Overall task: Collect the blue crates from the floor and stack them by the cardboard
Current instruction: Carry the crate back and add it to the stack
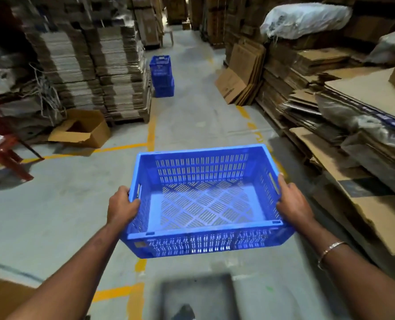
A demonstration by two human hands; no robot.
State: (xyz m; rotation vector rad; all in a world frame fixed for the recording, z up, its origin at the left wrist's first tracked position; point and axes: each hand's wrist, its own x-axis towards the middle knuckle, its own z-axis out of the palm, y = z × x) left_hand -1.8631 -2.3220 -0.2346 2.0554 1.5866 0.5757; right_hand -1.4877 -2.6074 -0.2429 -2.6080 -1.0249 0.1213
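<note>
At the far left edge a red plastic chair is seen standing on the grey floor, partly cut off by the frame. Just to its right an open cardboard box is laid on the floor, in front of tall piles of flattened cardboard stacked on a pallet. Yellow lines are painted across the floor beside that pallet.

In the foreground the left hand is wrapped around the left short wall of a blue crate, with the thumb laid over the rim near the handle slot and the fingers curled under the outer side. The crate is held in the air over the aisle, level with the opening up, and nothing is seen inside it; its floor and walls are slotted. The right hand is clamped in the same way on the right short wall, the thumb lying along the rim; a metal bangle is worn on that wrist.

Further down the aisle, well apart from the held crate, a stack of blue crates is set on the floor, just beside the right face of the cardboard piles.

Along the right side, more flattened cardboard sheets are heaped, and a white sack is laid on top of them.
</note>
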